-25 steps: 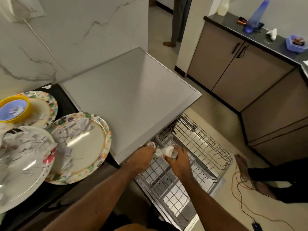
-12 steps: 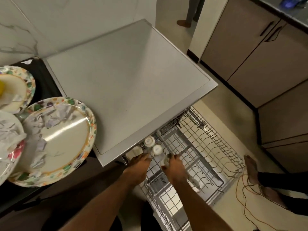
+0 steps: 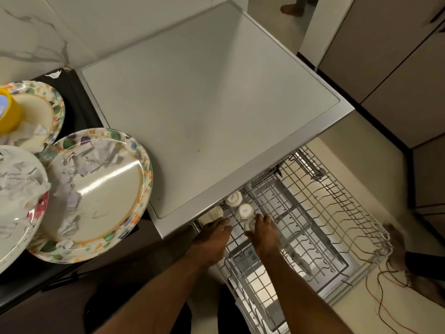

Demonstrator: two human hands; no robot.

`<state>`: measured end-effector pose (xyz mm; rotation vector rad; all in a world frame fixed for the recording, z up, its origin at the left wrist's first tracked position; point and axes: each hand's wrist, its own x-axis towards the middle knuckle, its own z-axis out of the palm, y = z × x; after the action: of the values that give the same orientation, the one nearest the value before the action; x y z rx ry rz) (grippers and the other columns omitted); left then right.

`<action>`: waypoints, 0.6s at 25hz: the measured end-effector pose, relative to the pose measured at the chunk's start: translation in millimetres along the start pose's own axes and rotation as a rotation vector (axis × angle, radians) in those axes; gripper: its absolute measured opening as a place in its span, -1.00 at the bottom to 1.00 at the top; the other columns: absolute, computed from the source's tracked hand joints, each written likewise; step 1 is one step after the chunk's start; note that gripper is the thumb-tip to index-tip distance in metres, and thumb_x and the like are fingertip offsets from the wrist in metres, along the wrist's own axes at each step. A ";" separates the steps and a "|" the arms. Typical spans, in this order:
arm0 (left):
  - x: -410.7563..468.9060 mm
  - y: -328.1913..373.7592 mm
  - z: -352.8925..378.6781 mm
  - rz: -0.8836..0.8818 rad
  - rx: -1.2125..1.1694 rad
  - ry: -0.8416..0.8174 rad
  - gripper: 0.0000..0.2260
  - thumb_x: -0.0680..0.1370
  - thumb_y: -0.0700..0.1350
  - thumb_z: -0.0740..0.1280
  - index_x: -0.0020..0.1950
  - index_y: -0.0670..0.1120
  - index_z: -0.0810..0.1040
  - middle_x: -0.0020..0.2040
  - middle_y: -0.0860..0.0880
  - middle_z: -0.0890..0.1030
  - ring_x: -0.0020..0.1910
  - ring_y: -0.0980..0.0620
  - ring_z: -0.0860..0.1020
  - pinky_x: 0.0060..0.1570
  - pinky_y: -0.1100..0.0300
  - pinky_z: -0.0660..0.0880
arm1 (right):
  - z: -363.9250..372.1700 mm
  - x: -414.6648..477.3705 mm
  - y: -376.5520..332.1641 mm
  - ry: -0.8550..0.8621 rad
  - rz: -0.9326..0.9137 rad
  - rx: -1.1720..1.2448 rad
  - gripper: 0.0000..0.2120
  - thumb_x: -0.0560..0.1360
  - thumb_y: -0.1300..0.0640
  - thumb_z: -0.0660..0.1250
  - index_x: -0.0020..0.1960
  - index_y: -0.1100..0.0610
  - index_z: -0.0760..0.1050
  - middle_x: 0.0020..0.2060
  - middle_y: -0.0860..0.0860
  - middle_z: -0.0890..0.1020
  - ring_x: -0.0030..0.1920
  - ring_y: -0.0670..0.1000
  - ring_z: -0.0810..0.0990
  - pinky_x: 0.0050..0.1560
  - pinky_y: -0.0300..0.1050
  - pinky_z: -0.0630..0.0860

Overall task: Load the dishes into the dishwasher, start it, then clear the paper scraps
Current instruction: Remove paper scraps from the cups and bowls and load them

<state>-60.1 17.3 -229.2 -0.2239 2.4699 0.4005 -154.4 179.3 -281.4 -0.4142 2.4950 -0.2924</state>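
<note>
Right hand (image 3: 265, 231) grips one cup (image 3: 250, 224); left hand's (image 3: 212, 239) grip unclear; three cups racked.

Dishwasher top (image 3: 204, 112): smooth matt grey, brushed-metal edge | rack (image 3: 320, 213): bare metal wire, slight sheen | cups (image 3: 245, 210): white glazed ceramic, glossy | plate (image 3: 101, 191): glossy, patterned rim | scraps (image 3: 84, 160): crumpled matt paper | wall (image 3: 36, 32): polished veined marble

This is a home kitchen. A dishwasher (image 3: 216, 112) stands open with its wire rack (image 3: 325, 213) pulled out, brown cupboards (image 3: 385, 56) line the wall, and flowery plates (image 3: 96, 194) wait beside it.
</note>
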 end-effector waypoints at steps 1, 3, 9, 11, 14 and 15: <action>0.0 -0.9 0.4 -0.003 -0.003 0.008 -0.32 0.57 -0.30 0.32 0.64 -0.01 0.16 0.68 -0.03 0.04 0.65 -0.09 0.03 0.60 -0.03 0.10 | 0.3 2.9 -2.0 -0.006 0.010 0.014 -0.29 0.54 -0.10 0.47 0.56 0.10 0.25 0.46 0.10 0.39 0.37 0.13 0.49 0.29 0.01 0.55; -0.9 -1.1 1.3 0.001 -0.001 0.020 -0.33 0.57 -0.31 0.32 0.63 -0.01 0.18 0.68 -0.04 0.05 0.64 -0.09 0.05 0.59 -0.04 0.12 | 1.5 7.0 -2.6 -0.012 0.019 0.039 -0.29 0.53 -0.07 0.49 0.54 0.13 0.27 0.44 0.09 0.40 0.37 0.10 0.49 0.32 -0.01 0.52; -7.0 6.8 -12.4 0.043 0.038 -0.016 -0.34 0.58 -0.28 0.33 0.64 -0.05 0.18 0.68 -0.06 0.02 0.65 -0.11 0.03 0.60 -0.05 0.11 | 4.6 2.7 8.4 -0.028 -0.020 0.078 -0.35 0.49 0.11 0.54 0.48 0.18 0.33 0.40 0.11 0.42 0.30 0.08 0.52 0.28 -0.04 0.56; -10.5 12.5 -19.3 0.072 0.043 0.010 -0.36 0.56 -0.27 0.34 0.61 -0.05 0.23 0.67 -0.08 0.07 0.64 -0.11 0.06 0.59 -0.06 0.13 | 4.2 -4.1 12.6 -0.004 -0.065 0.030 -0.42 0.52 0.21 0.49 0.47 0.21 0.34 0.39 0.15 0.44 0.28 0.09 0.52 0.29 -0.05 0.56; -19.1 21.2 -28.2 0.112 0.064 0.059 -0.45 0.56 -0.25 0.36 0.54 -0.08 0.33 0.63 -0.11 0.18 0.61 -0.12 0.17 0.55 -0.07 0.24 | -6.4 -10.5 12.0 -0.006 -0.078 0.001 -0.46 0.55 0.25 0.44 0.47 0.23 0.34 0.40 0.18 0.45 0.29 0.12 0.55 0.30 -0.04 0.57; -22.5 24.2 -32.1 0.117 0.068 0.075 -0.45 0.55 -0.25 0.37 0.52 -0.09 0.35 0.61 -0.11 0.21 0.59 -0.12 0.20 0.54 -0.07 0.26 | -12.1 -12.0 9.6 -0.009 -0.074 -0.009 -0.46 0.55 0.25 0.43 0.48 0.22 0.33 0.40 0.18 0.46 0.29 0.12 0.56 0.27 -0.04 0.59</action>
<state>-66.1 30.7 -185.5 -0.0674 2.5730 0.3621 -154.2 193.9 -268.3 -0.5118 2.4768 -0.3077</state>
